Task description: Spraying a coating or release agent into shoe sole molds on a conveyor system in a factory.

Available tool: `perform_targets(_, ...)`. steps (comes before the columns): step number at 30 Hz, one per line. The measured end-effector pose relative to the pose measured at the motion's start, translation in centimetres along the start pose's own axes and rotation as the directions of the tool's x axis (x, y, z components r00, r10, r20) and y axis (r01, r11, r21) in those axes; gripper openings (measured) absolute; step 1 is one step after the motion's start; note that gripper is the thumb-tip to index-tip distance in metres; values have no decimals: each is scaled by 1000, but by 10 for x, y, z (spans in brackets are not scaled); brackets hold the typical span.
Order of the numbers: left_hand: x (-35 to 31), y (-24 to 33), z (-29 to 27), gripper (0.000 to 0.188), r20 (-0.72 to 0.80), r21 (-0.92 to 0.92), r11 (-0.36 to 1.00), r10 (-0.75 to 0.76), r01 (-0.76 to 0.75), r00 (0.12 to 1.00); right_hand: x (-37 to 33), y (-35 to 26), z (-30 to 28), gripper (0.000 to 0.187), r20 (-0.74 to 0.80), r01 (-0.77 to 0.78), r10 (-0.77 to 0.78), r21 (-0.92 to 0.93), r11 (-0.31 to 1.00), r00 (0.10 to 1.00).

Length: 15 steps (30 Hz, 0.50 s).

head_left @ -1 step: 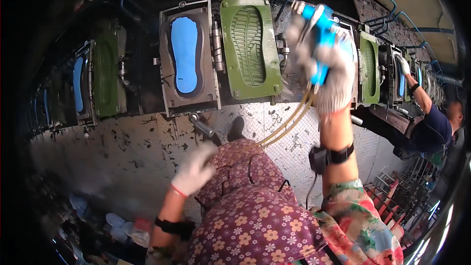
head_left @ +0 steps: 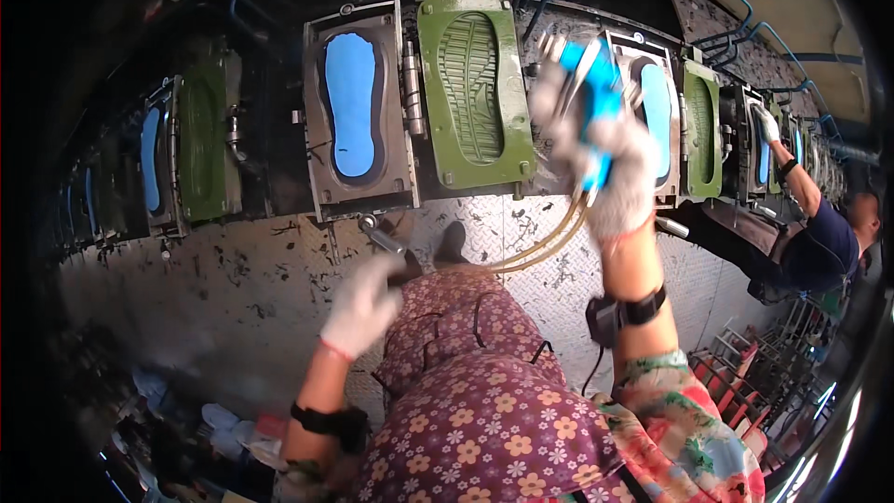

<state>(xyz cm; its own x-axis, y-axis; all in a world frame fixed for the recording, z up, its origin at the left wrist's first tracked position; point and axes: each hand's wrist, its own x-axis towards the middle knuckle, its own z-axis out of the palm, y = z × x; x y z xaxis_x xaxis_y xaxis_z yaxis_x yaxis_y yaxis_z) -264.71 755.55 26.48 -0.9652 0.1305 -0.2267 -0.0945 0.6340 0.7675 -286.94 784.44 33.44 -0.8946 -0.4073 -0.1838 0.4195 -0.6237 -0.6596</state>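
My right hand (head_left: 622, 172), in a white knit glove, grips a blue spray gun (head_left: 601, 84) with metal fittings. Two yellowish hoses (head_left: 549, 240) run from its lower end toward my apron. Hand and gun are smeared by motion, in front of the gap between an open green mould half (head_left: 473, 88) and a mould with a blue sole-shaped piece (head_left: 656, 121). Low on the left, my gloved left hand (head_left: 361, 305) hangs empty near a metal mould handle (head_left: 382, 237), thumb and fingers apart. Another blue sole-shaped piece (head_left: 350, 102) lies in the grey mould (head_left: 317, 163) ahead.
More open moulds line the bench on both sides, including a green half (head_left: 200, 144) at left and another (head_left: 700, 130) at right. A co-worker (head_left: 819, 233) reaches into a mould at far right. Below is a metal tread-plate floor (head_left: 251, 298); racks (head_left: 745, 368) stand lower right.
My right hand has moved left and slightly down with the spray gun, uncovering more of the right-hand blue piece. My left hand has risen slightly.
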Motion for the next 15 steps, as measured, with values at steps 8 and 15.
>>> perform_targets(8, 194, 45, -33, 25, -262, 352, 933, 178, -78, 949, -130, 79, -10, 92, 0, -527, 544, 251, 812, 839)
perform_targets(15, 283, 3, -14, 34, -233, 497, 855, -30, 146, 972, -146, 68, -28, 97, 93, -569, 562, 187, 801, 822)
